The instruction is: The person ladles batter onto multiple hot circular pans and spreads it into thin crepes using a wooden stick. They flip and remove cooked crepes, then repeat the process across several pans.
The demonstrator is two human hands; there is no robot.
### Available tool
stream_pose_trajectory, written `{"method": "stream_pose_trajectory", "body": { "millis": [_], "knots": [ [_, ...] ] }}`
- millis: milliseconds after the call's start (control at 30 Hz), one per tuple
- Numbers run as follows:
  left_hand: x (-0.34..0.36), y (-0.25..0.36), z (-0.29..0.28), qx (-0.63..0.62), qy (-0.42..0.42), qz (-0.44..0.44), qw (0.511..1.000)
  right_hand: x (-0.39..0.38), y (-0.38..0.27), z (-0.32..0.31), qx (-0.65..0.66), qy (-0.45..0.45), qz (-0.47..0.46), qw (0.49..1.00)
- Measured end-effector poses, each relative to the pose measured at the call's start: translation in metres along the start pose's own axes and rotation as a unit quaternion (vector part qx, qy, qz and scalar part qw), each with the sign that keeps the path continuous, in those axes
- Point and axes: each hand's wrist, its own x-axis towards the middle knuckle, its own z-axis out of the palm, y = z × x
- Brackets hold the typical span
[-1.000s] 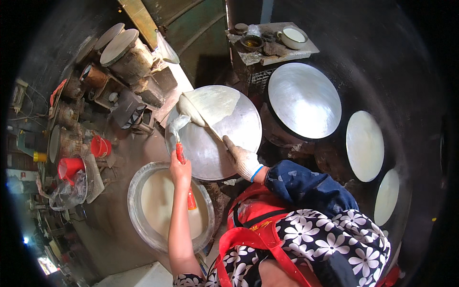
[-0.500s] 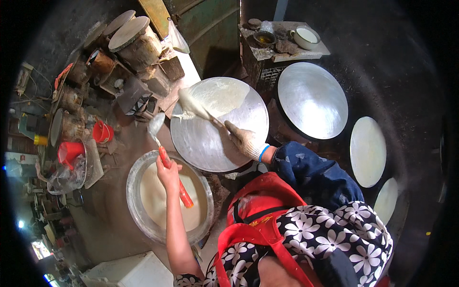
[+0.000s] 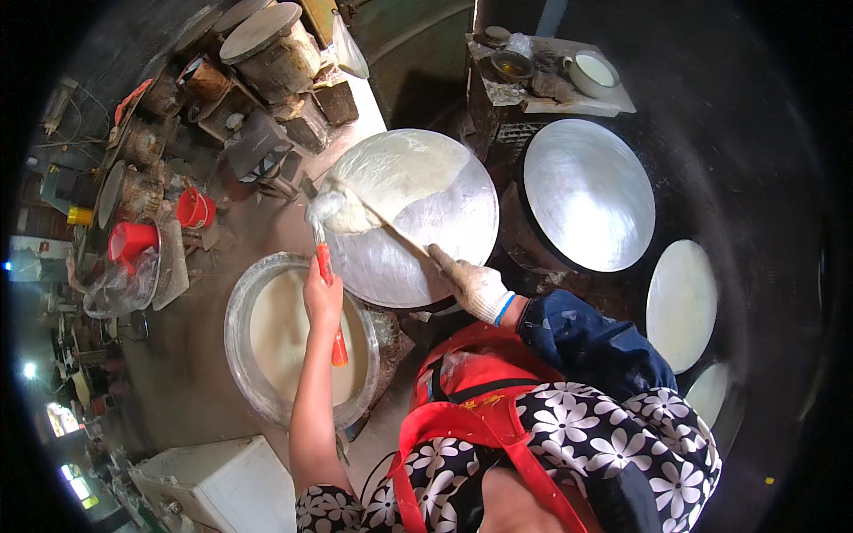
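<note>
My left hand [image 3: 323, 302], bare, is closed on a red-handled metal tool [image 3: 322, 258]. Its batter-coated head [image 3: 325, 210] is at the left rim of the round metal griddle [image 3: 426, 266], close against a lump of white batter. In a white work glove, my right hand [image 3: 475, 284] grips the thin stick of a batter spreader [image 3: 395, 233], whose far end sits in that batter. A pale batter layer [image 3: 409, 164] covers the griddle's far part; bare metal shows nearer me. Below my left hand stands a wide metal basin [image 3: 235, 346] of pale liquid batter.
Another round griddle [image 3: 591, 195] is at the right, with pale-coated rounds [image 3: 681, 306] nearer me. A table [image 3: 613, 105] at the back holds a white mug [image 3: 593, 73] and a dark bowl [image 3: 512, 66]. Red buckets [image 3: 133, 242] and lidded drums [image 3: 275, 58] are at the left.
The spreader's head has come toward me to the griddle's left edge. My left hand has brought the red-handled tool up against it. The batter layer covers more of the left side.
</note>
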Motion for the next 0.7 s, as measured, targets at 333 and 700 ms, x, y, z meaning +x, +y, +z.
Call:
{"method": "stream_pose_trajectory", "body": {
  "millis": [333, 700],
  "knots": [
    [-0.071, 0.015, -0.030, 0.096, 0.028, -0.029, 0.995, 0.080, 0.032, -0.030, -0.055, 0.031, -0.001, 0.998],
    [-0.167, 0.029, -0.050, 0.017, -0.010, -0.129, 0.991, 0.049, 0.052, -0.079, 0.045, -0.245, -0.215, 0.944]
  ]
}}
